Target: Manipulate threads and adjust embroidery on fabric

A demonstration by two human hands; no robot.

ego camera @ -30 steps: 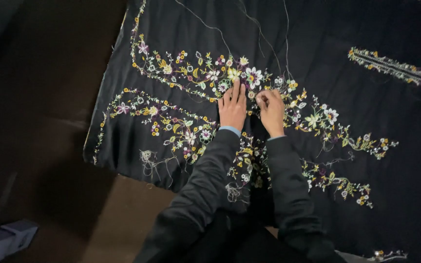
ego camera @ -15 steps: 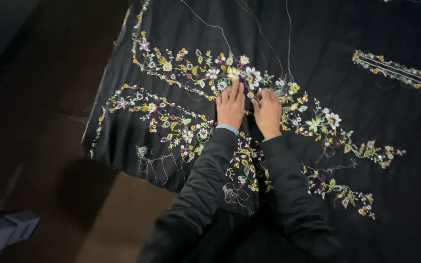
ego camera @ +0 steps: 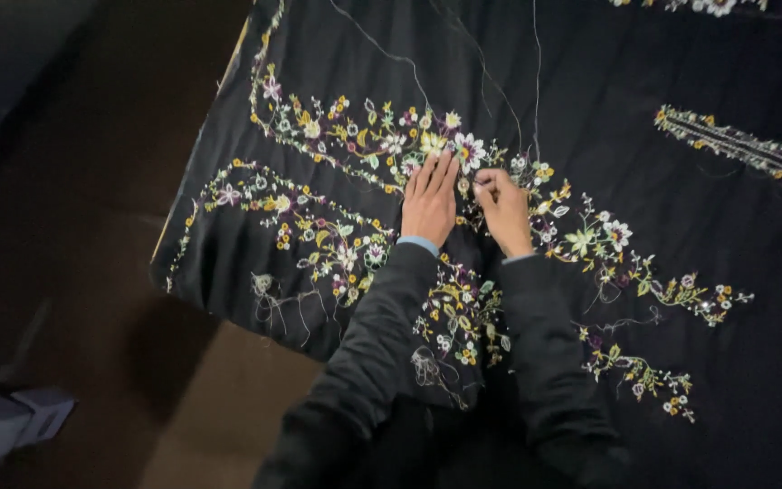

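Observation:
A large black cloth (ego camera: 662, 235) with colourful flower embroidery (ego camera: 355, 145) lies spread out before me. My left hand (ego camera: 429, 204) rests flat on it, fingers together, pressing the cloth beside a white flower (ego camera: 469, 150). My right hand (ego camera: 504, 208) is right next to it with fingers curled and pinched at the embroidery; what it pinches is too small to see. Thin pale threads (ego camera: 536, 81) run from near my hands up across the cloth. Both arms wear dark sleeves.
More embroidered bands sit at the right (ego camera: 744, 149) and lower right (ego camera: 644, 371) of the cloth. The cloth's left edge (ego camera: 183, 235) hangs over a dark brown floor (ego camera: 74, 272). A grey object (ego camera: 20, 426) lies at the lower left.
The view has shifted slightly; my hands stay on the same spot of embroidery, the right fingers working a little at the stitches.

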